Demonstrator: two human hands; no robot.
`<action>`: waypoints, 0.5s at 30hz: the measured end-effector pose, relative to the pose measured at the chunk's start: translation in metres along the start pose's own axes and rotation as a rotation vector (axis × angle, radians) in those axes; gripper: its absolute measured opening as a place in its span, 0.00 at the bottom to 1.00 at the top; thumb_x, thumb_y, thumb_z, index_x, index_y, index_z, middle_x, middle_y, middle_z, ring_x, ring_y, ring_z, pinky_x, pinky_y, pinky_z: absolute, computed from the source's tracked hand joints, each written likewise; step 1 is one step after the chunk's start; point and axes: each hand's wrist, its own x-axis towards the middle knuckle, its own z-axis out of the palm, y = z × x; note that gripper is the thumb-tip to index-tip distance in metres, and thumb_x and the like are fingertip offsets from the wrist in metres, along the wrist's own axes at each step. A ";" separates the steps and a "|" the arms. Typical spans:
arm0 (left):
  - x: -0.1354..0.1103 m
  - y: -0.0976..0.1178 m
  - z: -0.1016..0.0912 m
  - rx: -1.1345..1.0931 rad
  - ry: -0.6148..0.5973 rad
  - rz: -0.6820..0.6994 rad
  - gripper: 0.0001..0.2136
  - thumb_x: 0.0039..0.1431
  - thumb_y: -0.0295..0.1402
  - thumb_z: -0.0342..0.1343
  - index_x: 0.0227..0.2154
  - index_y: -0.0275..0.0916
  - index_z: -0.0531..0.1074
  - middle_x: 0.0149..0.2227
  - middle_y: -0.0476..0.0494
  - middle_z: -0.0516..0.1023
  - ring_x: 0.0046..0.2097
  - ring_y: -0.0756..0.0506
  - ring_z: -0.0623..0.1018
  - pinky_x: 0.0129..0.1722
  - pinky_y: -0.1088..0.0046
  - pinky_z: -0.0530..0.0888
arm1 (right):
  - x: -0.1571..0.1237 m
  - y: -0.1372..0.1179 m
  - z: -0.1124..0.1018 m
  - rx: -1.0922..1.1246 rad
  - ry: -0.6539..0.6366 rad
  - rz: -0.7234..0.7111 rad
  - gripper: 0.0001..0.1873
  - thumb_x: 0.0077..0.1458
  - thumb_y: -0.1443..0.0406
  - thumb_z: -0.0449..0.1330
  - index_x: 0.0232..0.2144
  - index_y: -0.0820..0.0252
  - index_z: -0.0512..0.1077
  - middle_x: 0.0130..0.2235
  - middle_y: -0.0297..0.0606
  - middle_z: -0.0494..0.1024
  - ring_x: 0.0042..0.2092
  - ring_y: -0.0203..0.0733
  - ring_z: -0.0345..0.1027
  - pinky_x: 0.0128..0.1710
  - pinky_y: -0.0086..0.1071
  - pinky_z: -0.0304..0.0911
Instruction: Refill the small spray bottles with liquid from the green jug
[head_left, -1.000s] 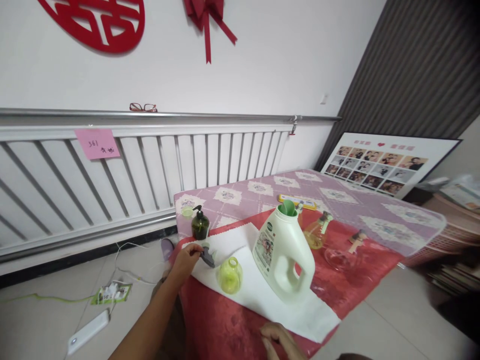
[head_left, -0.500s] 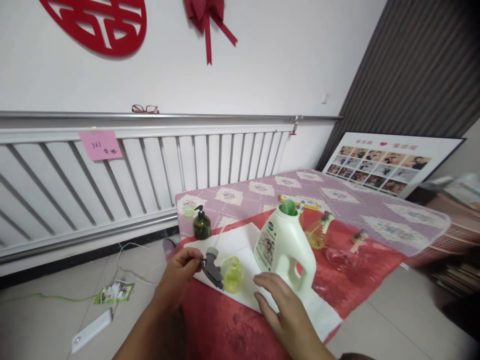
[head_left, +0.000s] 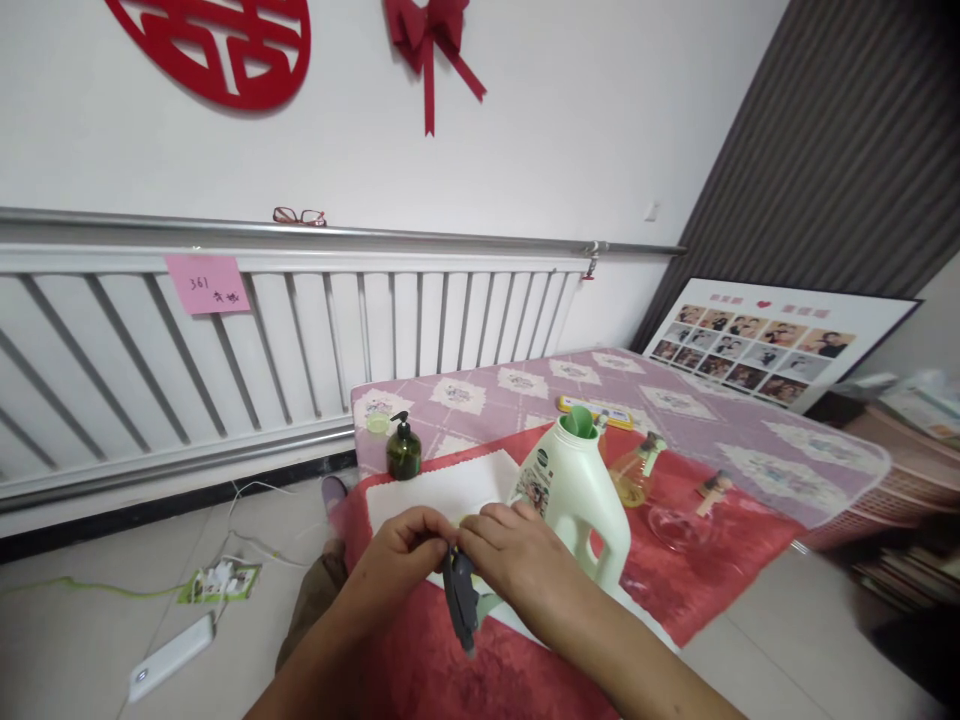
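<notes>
Evidently light, stiff plastic: our left hand (head_left: 401, 560) and right hand (head_left: 510, 550) both pinch the grey trigger sprayer (head_left: 459, 597); we'd grip its collar.

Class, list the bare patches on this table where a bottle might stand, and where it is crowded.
Free: white towel between green pump bottle and white jug; purple cloth behind the glass flask. Crowded: jug, amber bottle and flask together; near edge, left hand and right hand on a grey sprayer.

pink note (head_left: 207, 283): "361" | red wall cutout (head_left: 217, 45): 囍 | jug label (head_left: 534, 485): unreadable
</notes>
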 end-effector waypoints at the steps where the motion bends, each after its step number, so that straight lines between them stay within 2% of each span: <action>1: 0.002 0.000 -0.002 -0.031 0.022 0.015 0.09 0.48 0.32 0.57 0.34 0.40 0.73 0.30 0.51 0.75 0.29 0.52 0.72 0.31 0.75 0.69 | 0.000 0.003 -0.003 0.021 0.019 0.030 0.09 0.59 0.68 0.58 0.43 0.54 0.70 0.40 0.35 0.80 0.40 0.45 0.71 0.37 0.39 0.63; 3: 0.010 -0.006 -0.007 -0.046 0.109 0.062 0.14 0.49 0.35 0.57 0.41 0.42 0.71 0.38 0.48 0.76 0.34 0.50 0.74 0.35 0.72 0.70 | -0.001 0.012 -0.008 0.127 0.105 0.114 0.12 0.57 0.69 0.58 0.44 0.56 0.69 0.41 0.38 0.79 0.41 0.45 0.71 0.40 0.39 0.64; 5: 0.018 -0.021 -0.014 0.048 0.214 0.105 0.16 0.49 0.37 0.57 0.43 0.41 0.70 0.42 0.44 0.75 0.41 0.46 0.75 0.41 0.69 0.71 | -0.003 0.025 -0.011 0.311 0.236 0.236 0.13 0.55 0.69 0.58 0.44 0.58 0.70 0.42 0.40 0.79 0.42 0.45 0.71 0.41 0.37 0.66; 7: 0.024 -0.044 -0.019 0.201 0.275 0.112 0.21 0.49 0.36 0.57 0.47 0.40 0.67 0.46 0.40 0.74 0.47 0.43 0.73 0.45 0.65 0.70 | -0.003 0.036 -0.014 0.531 0.384 0.376 0.13 0.55 0.68 0.57 0.44 0.57 0.70 0.42 0.40 0.79 0.40 0.42 0.72 0.38 0.34 0.67; 10: 0.027 -0.085 -0.016 0.401 0.294 0.095 0.33 0.44 0.33 0.59 0.56 0.39 0.58 0.55 0.36 0.68 0.56 0.39 0.68 0.54 0.57 0.65 | 0.001 0.043 -0.016 0.822 0.565 0.552 0.14 0.53 0.64 0.58 0.44 0.56 0.72 0.39 0.36 0.80 0.37 0.40 0.73 0.36 0.32 0.68; 12: 0.028 -0.107 -0.007 0.489 0.284 0.151 0.36 0.42 0.32 0.60 0.57 0.38 0.56 0.58 0.36 0.64 0.61 0.38 0.63 0.60 0.56 0.59 | 0.007 0.043 -0.016 0.939 0.626 0.614 0.17 0.50 0.62 0.62 0.44 0.56 0.72 0.38 0.36 0.80 0.38 0.42 0.73 0.37 0.33 0.68; 15: 0.031 -0.127 0.009 0.593 0.287 0.175 0.37 0.41 0.31 0.61 0.57 0.37 0.57 0.59 0.35 0.63 0.62 0.37 0.61 0.62 0.56 0.56 | 0.014 0.041 -0.009 1.019 0.606 0.645 0.19 0.47 0.61 0.64 0.44 0.55 0.73 0.38 0.36 0.81 0.38 0.43 0.73 0.39 0.35 0.68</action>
